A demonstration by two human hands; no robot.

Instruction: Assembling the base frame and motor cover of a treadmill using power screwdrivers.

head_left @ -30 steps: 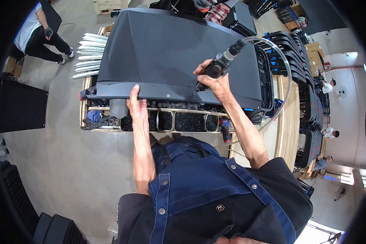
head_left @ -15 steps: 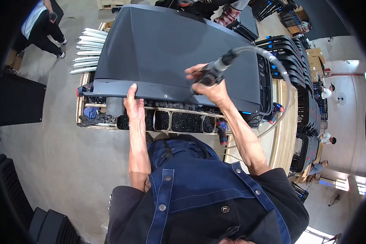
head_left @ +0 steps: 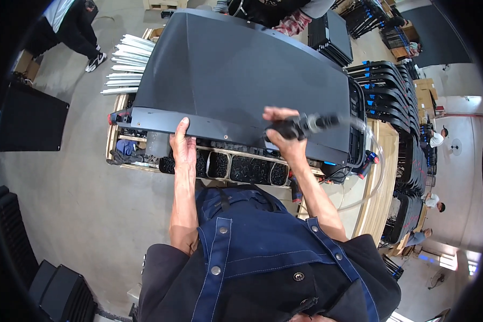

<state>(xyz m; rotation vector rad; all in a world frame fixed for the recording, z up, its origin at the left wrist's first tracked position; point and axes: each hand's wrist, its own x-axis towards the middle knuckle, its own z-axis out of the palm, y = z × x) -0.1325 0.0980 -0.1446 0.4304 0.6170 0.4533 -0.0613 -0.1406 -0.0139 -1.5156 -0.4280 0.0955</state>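
Tool tip blurred, bin contents too small, panel hiding workbench

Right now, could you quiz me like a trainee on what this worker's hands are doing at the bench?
1. True or false: the left hand rests on the front edge of the dark panel.
2. The right hand has its grip on: A) a hammer, B) a hose-fed power tool, C) a brush?
3. What fills the bins under the panel's edge?

Key: 1 true. 2 B. 3 Small dark parts, too small to identify.
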